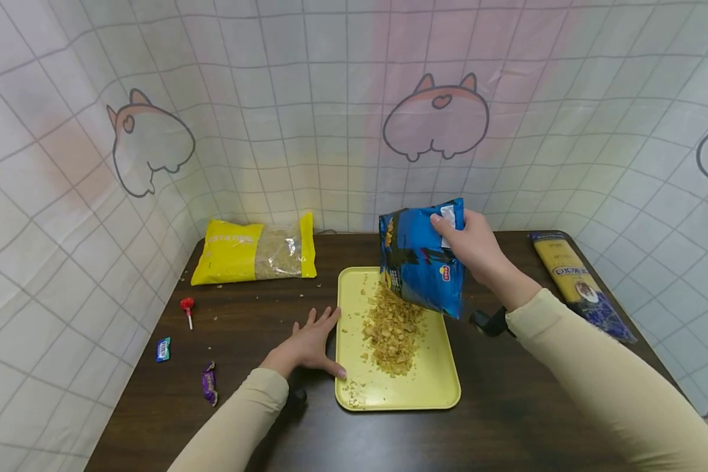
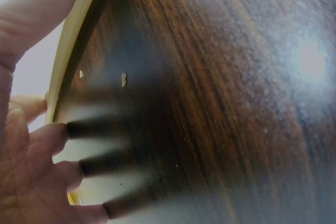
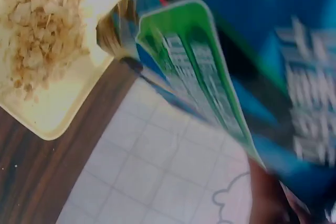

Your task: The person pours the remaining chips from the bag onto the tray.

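Note:
My right hand (image 1: 481, 248) pinches the top corner of a blue snack bag (image 1: 417, 259), which hangs tilted over the yellow tray (image 1: 439, 387). In the right wrist view the bag (image 3: 247, 72) is blurred, its mouth leaning toward the tray with flakes showing at the opening. Broken golden chips (image 1: 392, 334) lie heaped along the middle of the tray, with finer crumbs near its lower left corner. Fingers spread, my left hand (image 1: 307, 344) rests against the tray's left edge. The left wrist view shows its thumb (image 2: 39, 11) and fingertips at the tray's rim.
A yellow bag with a clear window (image 1: 254, 252) lies at the back left of the dark table (image 1: 507, 426). Down the left side are a red lollipop (image 1: 187, 307), a small blue packet (image 1: 163, 349) and a purple-wrapped candy (image 1: 209, 383). A gold-and-blue packet (image 1: 575, 278) lies at the right edge.

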A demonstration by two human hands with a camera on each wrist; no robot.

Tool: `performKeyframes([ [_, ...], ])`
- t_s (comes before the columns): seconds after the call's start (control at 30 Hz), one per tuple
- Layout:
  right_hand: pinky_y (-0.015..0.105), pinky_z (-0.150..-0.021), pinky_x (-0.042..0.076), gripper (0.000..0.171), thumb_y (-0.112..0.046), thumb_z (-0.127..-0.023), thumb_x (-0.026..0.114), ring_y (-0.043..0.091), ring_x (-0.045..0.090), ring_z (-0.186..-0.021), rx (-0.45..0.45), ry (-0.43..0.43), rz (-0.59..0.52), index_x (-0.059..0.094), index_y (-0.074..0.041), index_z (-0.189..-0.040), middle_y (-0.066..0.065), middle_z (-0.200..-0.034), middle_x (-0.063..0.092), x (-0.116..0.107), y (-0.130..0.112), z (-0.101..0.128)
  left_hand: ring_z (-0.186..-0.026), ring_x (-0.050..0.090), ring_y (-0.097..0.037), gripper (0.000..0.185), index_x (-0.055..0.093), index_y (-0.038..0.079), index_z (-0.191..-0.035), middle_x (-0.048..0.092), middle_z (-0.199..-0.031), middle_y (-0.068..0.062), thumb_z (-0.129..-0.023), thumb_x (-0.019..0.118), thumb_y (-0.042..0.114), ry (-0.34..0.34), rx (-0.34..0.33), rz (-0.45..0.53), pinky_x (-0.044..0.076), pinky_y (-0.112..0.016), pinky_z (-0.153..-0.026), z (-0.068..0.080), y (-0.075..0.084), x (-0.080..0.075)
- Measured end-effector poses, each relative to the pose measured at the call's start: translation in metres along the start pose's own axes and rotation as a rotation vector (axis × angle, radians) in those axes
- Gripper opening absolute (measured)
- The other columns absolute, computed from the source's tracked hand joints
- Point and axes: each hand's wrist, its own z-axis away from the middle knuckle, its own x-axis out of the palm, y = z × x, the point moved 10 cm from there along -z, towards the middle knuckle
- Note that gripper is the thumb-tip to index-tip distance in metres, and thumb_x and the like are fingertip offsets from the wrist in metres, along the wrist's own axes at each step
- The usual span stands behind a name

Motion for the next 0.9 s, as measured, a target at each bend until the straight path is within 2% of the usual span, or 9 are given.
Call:
performKeyframes([
  [0.2,0.030,-0.071,0.050,0.044,-0.045,-0.107,0.051,0.015,0.061,-0.077,-0.026,0.016,-0.017,0.059,-0.002,-0.098,-0.004,-0.072,0.059,0.000,-0.006,0.001,-0.158,0.003,-0.047,0.131,0.014,0.014,-0.166,0.012,-0.172,-0.017,-0.069,0.093,0.050,0.003,0.005,-0.001,0.010,-0.076,-0.118,-0.003,-0.002,0.003],
  [0.27,0.030,-0.072,0.053,0.045,-0.044,-0.107,0.051,0.013,0.064,-0.078,-0.026,-0.007,-0.018,0.062,-0.001,-0.102,-0.004,-0.077,0.065,0.002,-0.009,0.004,-0.158,0.002,-0.047,0.131,0.012,0.015,-0.166,0.011,-0.172,-0.016,-0.069,0.092,0.052,0.004,0.009,0.000,0.009,-0.076,-0.118,-0.005,-0.004,0.004],
  [0.37,0.029,-0.072,0.056,0.048,-0.045,-0.107,0.051,0.012,0.067,-0.076,-0.022,-0.024,-0.010,0.062,0.002,-0.107,0.007,-0.085,0.071,0.002,-0.012,0.012,-0.158,0.002,-0.048,0.132,0.012,0.014,-0.166,0.011,-0.172,-0.017,-0.069,0.092,0.052,0.005,0.017,0.009,0.009,-0.077,-0.117,-0.005,-0.004,0.005],
  [0.43,0.030,-0.072,0.059,0.049,-0.045,-0.107,0.051,0.013,0.070,-0.077,-0.029,-0.067,0.027,0.063,0.002,-0.113,0.013,-0.096,0.074,0.006,-0.014,0.018,-0.158,0.002,-0.048,0.131,0.013,0.014,-0.166,0.011,-0.172,-0.017,-0.069,0.093,0.051,0.006,0.018,0.012,0.009,-0.077,-0.117,-0.005,-0.004,0.005],
  [0.53,0.031,-0.070,0.058,0.045,-0.043,-0.107,0.051,0.015,0.069,-0.074,-0.064,-0.074,0.071,0.063,0.001,-0.108,0.014,-0.089,0.073,0.007,-0.017,0.028,-0.158,0.002,-0.048,0.131,0.013,0.014,-0.166,0.012,-0.172,-0.017,-0.069,0.093,0.051,0.007,0.017,0.013,0.009,-0.077,-0.117,-0.006,-0.003,0.003],
  [0.6,0.032,-0.068,0.053,0.042,-0.042,-0.107,0.051,0.018,0.064,-0.071,-0.094,-0.094,0.111,0.060,-0.002,-0.097,0.007,-0.076,0.065,0.009,-0.019,0.036,-0.158,0.001,-0.047,0.131,0.013,0.015,-0.166,0.012,-0.172,-0.017,-0.069,0.093,0.052,0.005,0.012,0.009,0.009,-0.077,-0.118,-0.007,-0.004,0.002],
  [0.67,0.033,-0.065,0.048,0.041,-0.040,-0.108,0.052,0.020,0.059,-0.067,-0.121,-0.080,0.120,0.056,-0.003,-0.089,0.002,-0.066,0.054,0.008,-0.020,0.043,-0.158,0.001,-0.047,0.131,0.013,0.015,-0.166,0.012,-0.172,-0.017,-0.069,0.092,0.052,0.005,0.008,0.005,0.009,-0.076,-0.118,-0.008,-0.004,0.001],
  [0.77,0.034,-0.065,0.044,0.041,-0.040,-0.107,0.052,0.022,0.055,-0.067,-0.128,-0.092,0.133,0.053,-0.005,-0.086,0.001,-0.064,0.046,0.010,-0.020,0.052,-0.158,0.001,-0.046,0.131,0.012,0.016,-0.166,0.012,-0.172,-0.016,-0.069,0.092,0.052,0.004,0.000,0.002,0.009,-0.076,-0.118,-0.008,-0.004,0.000],
  [0.9,0.034,-0.065,0.045,0.040,-0.040,-0.107,0.052,0.021,0.056,-0.070,-0.122,-0.094,0.138,0.057,-0.003,-0.091,0.001,-0.067,0.050,0.009,-0.019,0.059,-0.158,0.001,-0.046,0.131,0.013,0.016,-0.166,0.012,-0.172,-0.016,-0.069,0.093,0.052,0.003,-0.004,0.004,0.008,-0.076,-0.118,-0.008,-0.005,0.000],
])
